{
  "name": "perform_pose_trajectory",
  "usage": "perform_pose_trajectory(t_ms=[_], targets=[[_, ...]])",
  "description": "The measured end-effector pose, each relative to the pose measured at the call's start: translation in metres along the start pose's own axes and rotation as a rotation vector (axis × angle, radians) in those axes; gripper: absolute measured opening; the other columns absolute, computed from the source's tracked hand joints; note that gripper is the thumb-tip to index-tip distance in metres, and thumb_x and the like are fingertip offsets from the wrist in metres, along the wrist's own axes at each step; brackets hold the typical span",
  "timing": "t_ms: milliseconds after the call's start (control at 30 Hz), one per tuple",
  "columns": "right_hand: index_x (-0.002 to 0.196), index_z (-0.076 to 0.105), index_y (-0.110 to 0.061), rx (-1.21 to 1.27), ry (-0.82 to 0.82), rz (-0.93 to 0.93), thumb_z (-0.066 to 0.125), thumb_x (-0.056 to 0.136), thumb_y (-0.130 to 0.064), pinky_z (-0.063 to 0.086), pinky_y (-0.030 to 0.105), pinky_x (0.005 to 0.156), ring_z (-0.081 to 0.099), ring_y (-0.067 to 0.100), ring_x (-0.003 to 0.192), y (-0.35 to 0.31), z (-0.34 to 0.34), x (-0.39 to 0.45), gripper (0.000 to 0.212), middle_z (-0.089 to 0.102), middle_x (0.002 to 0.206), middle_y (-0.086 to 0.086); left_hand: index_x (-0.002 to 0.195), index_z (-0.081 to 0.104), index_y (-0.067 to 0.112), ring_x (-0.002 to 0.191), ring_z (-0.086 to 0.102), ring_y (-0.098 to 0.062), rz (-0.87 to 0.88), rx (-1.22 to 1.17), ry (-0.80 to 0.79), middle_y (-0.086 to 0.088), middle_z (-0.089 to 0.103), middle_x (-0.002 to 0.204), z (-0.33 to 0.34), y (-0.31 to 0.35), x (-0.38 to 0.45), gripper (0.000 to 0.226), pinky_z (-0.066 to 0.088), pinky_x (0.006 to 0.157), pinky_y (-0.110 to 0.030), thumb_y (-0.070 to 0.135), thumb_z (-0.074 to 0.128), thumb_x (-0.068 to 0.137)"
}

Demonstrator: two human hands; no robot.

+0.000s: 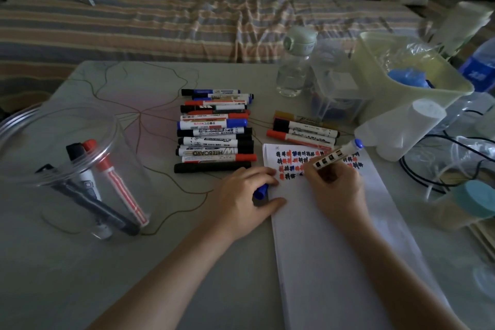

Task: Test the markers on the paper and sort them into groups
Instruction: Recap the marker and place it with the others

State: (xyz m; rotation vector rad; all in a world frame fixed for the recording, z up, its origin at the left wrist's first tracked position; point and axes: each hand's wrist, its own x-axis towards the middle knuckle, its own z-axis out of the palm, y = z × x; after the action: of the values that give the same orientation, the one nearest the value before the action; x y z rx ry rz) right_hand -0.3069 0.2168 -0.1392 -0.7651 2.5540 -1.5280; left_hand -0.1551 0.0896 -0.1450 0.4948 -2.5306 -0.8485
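My right hand (336,190) grips a blue marker (338,155) with its tip down on the white paper (334,249), beside rows of red, blue and black test marks (294,162). My left hand (245,197) rests on the paper's left edge and holds the blue cap (261,191) under its fingers. A stacked group of several markers (214,131) lies on the table beyond my left hand. A smaller group of three markers (302,131) lies above the paper. A clear round container (61,142) at the left holds several markers (107,182).
A water bottle (294,61), a clear box (334,94), a pale bin (417,78) with blue items and a white tipped container (401,128) crowd the right. Black cables (428,174) and a teal-lidded jar (471,201) lie at the right edge. A striped bed is behind.
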Motion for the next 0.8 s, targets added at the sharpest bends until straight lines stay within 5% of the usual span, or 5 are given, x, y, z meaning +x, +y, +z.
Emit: perform_pose_trajectory(t_ms=[200, 533, 700, 800], targets=[[0.071, 0.063, -0.033, 0.010, -0.032, -0.004, 0.073, 0.085, -0.032, 0.044, 0.005, 0.052, 0.060, -0.012, 0.067, -0.005, 0.000, -0.001, 0.018, 0.065, 0.069, -0.016, 0.109, 0.069, 0.028, 0.108, 0.053, 0.000, 0.014, -0.001, -0.001, 0.022, 0.058, 0.127, 0.000, 0.000, 0.000, 0.045, 0.048, 0.090, -0.024, 0.058, 0.062, 0.076], [0.077, 0.072, -0.012, -0.004, 0.008, 0.001, 0.073, 0.085, -0.030, 0.044, 0.014, 0.051, 0.061, 0.003, 0.068, 0.000, 0.002, 0.002, 0.020, 0.069, 0.069, -0.006, 0.111, 0.070, 0.026, 0.112, 0.053, 0.000, 0.002, -0.005, -0.002, 0.020, 0.060, 0.126, -0.001, 0.002, 0.001, 0.037, 0.050, 0.091, -0.025, 0.050, 0.064, 0.083], [0.064, 0.065, -0.014, 0.007, -0.016, 0.007, 0.072, 0.084, -0.025, 0.032, 0.012, 0.039, 0.046, 0.001, 0.044, -0.004, 0.002, 0.000, 0.023, 0.057, 0.051, -0.008, 0.121, 0.066, 0.022, 0.116, 0.051, 0.004, -0.049, -0.100, 0.003, 0.015, 0.061, 0.126, -0.005, 0.005, 0.000, 0.029, 0.037, 0.095, -0.008, 0.026, 0.048, 0.099], [0.067, 0.065, -0.013, 0.147, -0.017, 0.088, 0.071, 0.087, -0.030, 0.033, 0.013, 0.040, 0.043, 0.000, 0.043, -0.009, -0.004, 0.001, 0.028, 0.057, 0.050, -0.010, 0.125, 0.064, 0.018, 0.118, 0.052, -0.001, -0.073, -0.163, -0.009, 0.010, 0.062, 0.126, -0.010, 0.007, -0.003, 0.029, 0.041, 0.100, -0.016, 0.018, 0.050, 0.099]])
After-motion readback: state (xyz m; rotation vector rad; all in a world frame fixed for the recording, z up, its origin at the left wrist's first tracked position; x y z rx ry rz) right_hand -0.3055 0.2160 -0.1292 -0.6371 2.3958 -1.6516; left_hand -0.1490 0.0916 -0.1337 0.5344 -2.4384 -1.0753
